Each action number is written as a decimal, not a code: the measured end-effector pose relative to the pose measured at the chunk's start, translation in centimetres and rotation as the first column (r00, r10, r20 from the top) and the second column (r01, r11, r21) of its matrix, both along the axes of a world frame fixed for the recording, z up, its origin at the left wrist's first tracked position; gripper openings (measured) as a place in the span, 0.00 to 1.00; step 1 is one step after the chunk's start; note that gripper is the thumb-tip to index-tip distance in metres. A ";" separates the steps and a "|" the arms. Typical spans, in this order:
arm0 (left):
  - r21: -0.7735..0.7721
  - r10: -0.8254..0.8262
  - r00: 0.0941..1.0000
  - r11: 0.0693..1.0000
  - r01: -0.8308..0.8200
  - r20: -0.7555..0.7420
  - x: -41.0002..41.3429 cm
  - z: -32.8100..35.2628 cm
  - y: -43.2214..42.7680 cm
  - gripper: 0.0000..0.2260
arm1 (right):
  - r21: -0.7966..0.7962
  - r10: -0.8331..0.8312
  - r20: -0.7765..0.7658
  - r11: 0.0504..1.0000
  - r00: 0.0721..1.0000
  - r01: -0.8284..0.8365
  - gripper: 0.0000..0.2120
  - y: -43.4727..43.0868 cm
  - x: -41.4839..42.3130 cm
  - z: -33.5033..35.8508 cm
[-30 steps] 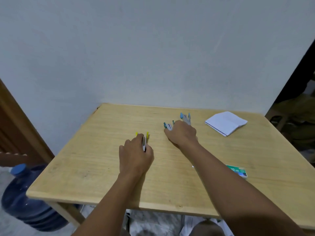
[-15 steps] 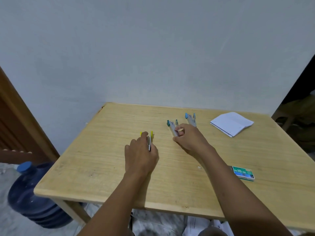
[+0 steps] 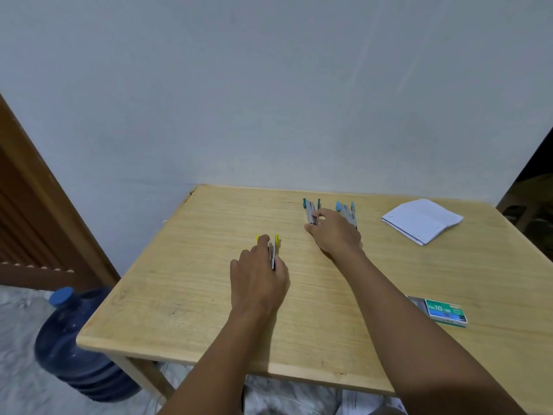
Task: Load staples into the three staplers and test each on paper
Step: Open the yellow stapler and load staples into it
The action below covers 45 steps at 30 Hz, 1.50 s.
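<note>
Your left hand (image 3: 257, 277) wraps the near end of the yellow stapler (image 3: 273, 250), fingers closed round it. Your right hand (image 3: 336, 233) pinches the near end of the green stapler (image 3: 311, 209). Each shows two coloured tips spread apart, so both look hinged open, likely steadied for loading.

Green stapler sits left of the paper (image 3: 422, 220). Blue stapler (image 3: 347, 212) lies between it and the paper, just beside your right knuckles, untouched. Yellow one is farther left of the paper and nearer you. Staple box (image 3: 444, 311) lies nearer you than the paper, tray seemingly slid partly out.

Bare table (image 3: 179, 310) between box and paper gives your right hand a free path. Mind the blue stapler when you draw back.
</note>
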<state>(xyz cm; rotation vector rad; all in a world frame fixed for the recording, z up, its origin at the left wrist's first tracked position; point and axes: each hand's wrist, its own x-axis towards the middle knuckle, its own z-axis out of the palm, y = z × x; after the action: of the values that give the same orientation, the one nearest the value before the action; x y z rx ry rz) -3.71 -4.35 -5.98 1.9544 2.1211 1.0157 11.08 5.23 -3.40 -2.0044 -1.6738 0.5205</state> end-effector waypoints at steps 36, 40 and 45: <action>0.199 -0.223 0.974 0.957 0.212 0.035 0.2 0.2 -1.3 0.08 | 0.232 0.184 -0.442 0.969 0.878 -0.087 0.14 -10.7 -2.4 2.6; 0.249 -0.297 0.954 0.927 0.282 0.026 0.3 0.3 -1.9 0.10 | 0.277 0.187 -0.510 0.960 0.840 -0.045 0.08 -11.8 -2.1 2.3; 0.304 -0.390 0.919 0.884 0.356 0.060 0.7 0.8 -3.3 0.05 | 0.292 0.172 -0.559 0.957 0.811 -0.001 0.08 -13.5 -1.7 2.3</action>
<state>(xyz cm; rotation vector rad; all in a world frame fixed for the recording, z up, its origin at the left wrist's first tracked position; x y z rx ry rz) -3.02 -7.66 -5.20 2.2440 1.5134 1.3734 9.40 -8.32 -1.13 -1.3752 -1.3595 0.7883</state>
